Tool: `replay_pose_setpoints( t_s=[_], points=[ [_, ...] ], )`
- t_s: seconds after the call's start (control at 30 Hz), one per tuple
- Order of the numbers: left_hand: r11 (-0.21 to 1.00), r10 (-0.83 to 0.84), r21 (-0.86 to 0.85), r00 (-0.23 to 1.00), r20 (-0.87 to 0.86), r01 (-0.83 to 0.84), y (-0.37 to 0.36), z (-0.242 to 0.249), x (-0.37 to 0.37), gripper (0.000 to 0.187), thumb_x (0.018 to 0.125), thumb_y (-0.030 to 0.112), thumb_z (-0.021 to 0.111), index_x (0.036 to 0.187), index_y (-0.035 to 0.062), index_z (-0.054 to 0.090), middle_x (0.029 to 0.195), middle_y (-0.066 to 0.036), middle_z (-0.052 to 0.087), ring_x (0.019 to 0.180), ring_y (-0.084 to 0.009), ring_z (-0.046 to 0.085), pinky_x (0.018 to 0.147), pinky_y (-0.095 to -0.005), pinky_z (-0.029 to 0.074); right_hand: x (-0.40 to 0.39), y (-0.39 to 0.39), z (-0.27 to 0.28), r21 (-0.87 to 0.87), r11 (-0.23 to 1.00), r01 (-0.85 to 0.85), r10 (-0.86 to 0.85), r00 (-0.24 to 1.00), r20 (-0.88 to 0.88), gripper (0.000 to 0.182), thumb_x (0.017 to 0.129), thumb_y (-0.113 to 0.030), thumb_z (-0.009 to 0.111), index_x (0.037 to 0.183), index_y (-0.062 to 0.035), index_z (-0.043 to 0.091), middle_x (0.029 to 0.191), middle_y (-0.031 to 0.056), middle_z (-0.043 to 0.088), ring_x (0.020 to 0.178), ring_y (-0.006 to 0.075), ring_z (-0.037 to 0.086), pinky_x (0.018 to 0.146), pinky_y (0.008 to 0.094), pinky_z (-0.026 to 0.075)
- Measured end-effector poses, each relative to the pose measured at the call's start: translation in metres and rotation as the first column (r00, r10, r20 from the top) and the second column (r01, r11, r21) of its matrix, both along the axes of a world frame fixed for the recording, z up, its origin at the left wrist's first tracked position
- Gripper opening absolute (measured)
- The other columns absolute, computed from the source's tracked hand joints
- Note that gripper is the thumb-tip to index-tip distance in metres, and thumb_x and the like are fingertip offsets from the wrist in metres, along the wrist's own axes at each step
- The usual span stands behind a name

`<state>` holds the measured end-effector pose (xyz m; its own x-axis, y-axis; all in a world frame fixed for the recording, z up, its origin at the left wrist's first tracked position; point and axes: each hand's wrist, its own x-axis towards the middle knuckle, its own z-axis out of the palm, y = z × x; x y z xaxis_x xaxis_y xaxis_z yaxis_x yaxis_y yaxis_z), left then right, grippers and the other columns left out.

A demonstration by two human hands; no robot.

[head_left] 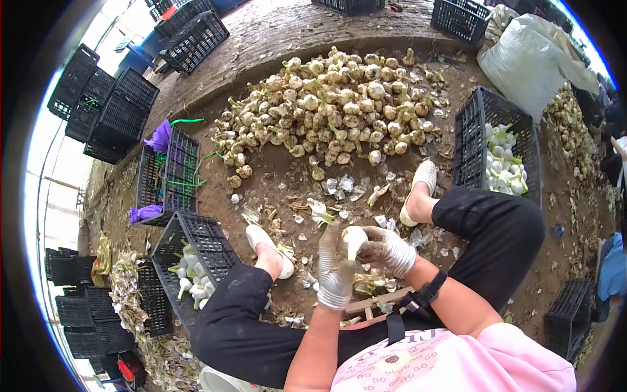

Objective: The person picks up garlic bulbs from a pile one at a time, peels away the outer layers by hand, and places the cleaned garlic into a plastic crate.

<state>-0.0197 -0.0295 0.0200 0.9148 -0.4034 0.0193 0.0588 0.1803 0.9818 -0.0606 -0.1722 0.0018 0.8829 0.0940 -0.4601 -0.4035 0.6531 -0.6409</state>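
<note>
A white garlic bulb (354, 240) is held between my two gloved hands in front of my lap, its pale stem pointing down toward me. My left hand (334, 261) closes on the bulb from the left. From the right, the fingers of my right hand (389, 251) are bent against the same bulb; their tips are partly hidden. Beyond my feet lies a large heap of soil-stained garlic bulbs (336, 108). Peeled skins (339, 188) litter the ground between my white shoes.
Black crates with clean garlic stand at my right (465, 147) and left (208, 238). Another crate (184, 160) holds purple netting. A white sack (526, 62) sits at the upper right. More black crates (124, 108) are stacked at the left. Another person's blue clothing (612, 268) shows far right.
</note>
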Motion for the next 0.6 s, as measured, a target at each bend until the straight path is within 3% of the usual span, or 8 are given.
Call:
replay_pose_setpoints(
  t_s=[0.07,0.1,0.23,0.37,0.47,0.5,0.53,0.6],
  points=[
    [0.987,0.026,0.158,0.997,-0.070,-0.015,0.013,0.003,0.007,0.051,0.080,0.030,0.066,0.117,0.0001,0.050,0.115,-0.012,0.053,0.109,-0.0226,0.049,0.094,-0.0355,0.038,0.002,-0.003,0.004,-0.067,0.997,0.034,-0.029,0.997,0.072,0.056,0.075,-0.025,0.071,0.120,-0.0012,0.045,0.104,0.0063,0.056,0.087,0.0140,0.057,0.076,0.0285,0.050],
    [0.860,-0.033,0.476,0.909,0.416,-0.187,0.018,0.008,0.017,0.030,0.076,0.020,0.067,0.100,0.0037,0.060,0.096,-0.011,0.061,0.091,-0.0254,0.058,0.082,-0.0378,0.044,0.003,-0.004,0.006,-0.081,0.997,-0.009,0.013,0.999,0.040,0.056,0.075,-0.023,0.072,0.118,-0.0008,0.045,0.106,0.0070,0.055,0.091,0.0141,0.055,0.078,0.0285,0.049],
    [0.705,-0.210,0.609,0.714,0.669,-0.364,0.021,0.008,0.021,0.014,0.069,0.008,0.066,0.082,0.0058,0.063,0.078,-0.011,0.063,0.072,-0.0299,0.058,0.068,-0.0392,0.046,0.004,0.003,0.000,-0.360,0.931,-0.055,0.104,0.988,0.116,0.049,0.074,-0.017,0.071,0.114,-0.0021,0.047,0.104,0.0059,0.055,0.095,0.0120,0.052,0.076,0.0260,0.047],
    [0.564,-0.369,0.708,0.638,0.676,-0.425,0.015,0.013,0.020,0.009,0.069,0.008,0.065,0.078,0.0076,0.062,0.075,-0.010,0.062,0.067,-0.0299,0.058,0.062,-0.0377,0.046,0.004,0.009,-0.002,-0.481,0.867,-0.129,0.132,0.991,-0.027,0.049,0.074,-0.016,0.071,0.114,-0.0039,0.047,0.104,0.0057,0.055,0.093,0.0119,0.052,0.075,0.0249,0.047],
    [0.672,-0.218,0.675,0.789,0.574,-0.306,0.021,-0.008,0.026,0.008,0.072,0.005,0.063,0.080,0.0044,0.060,0.070,-0.008,0.062,0.057,-0.0228,0.057,0.053,-0.0320,0.045,0.001,0.007,0.005,-0.335,0.936,-0.112,0.131,0.991,0.034,0.048,0.074,-0.018,0.071,0.113,-0.0034,0.047,0.103,0.0053,0.055,0.094,0.0117,0.052,0.076,0.0251,0.047],
    [0.838,0.018,0.541,0.994,0.110,-0.075,0.024,-0.015,0.028,0.003,0.077,0.003,0.059,0.080,0.0020,0.059,0.067,-0.005,0.060,0.055,-0.0140,0.056,0.048,-0.0254,0.043,0.000,0.007,-0.001,-0.246,0.966,-0.078,0.109,0.987,0.115,0.053,0.075,-0.023,0.071,0.116,-0.0035,0.046,0.106,0.0060,0.055,0.096,0.0126,0.052,0.076,0.0251,0.047],
    [0.963,0.094,0.270,0.962,-0.258,-0.022,0.033,-0.013,0.037,0.003,0.078,0.001,0.057,0.080,0.0023,0.058,0.064,-0.002,0.056,0.055,-0.0071,0.050,0.049,-0.0219,0.043,-0.001,0.006,0.001,-0.207,0.975,-0.084,0.121,0.978,0.173,0.056,0.074,-0.025,0.072,0.118,-0.0037,0.045,0.108,0.0065,0.054,0.096,0.0131,0.052,0.076,0.0252,0.047],
    [0.974,0.177,0.202,0.896,-0.408,-0.100,0.041,-0.005,0.039,0.006,0.080,0.004,0.057,0.085,0.0014,0.056,0.070,-0.003,0.057,0.054,-0.0074,0.049,0.050,-0.0216,0.043,-0.001,0.002,0.006,-0.125,0.987,-0.098,0.131,0.948,0.289,0.062,0.074,-0.029,0.072,0.122,-0.0041,0.042,0.111,0.0075,0.053,0.097,0.0142,0.052,0.076,0.0253,0.047]
  ],
)
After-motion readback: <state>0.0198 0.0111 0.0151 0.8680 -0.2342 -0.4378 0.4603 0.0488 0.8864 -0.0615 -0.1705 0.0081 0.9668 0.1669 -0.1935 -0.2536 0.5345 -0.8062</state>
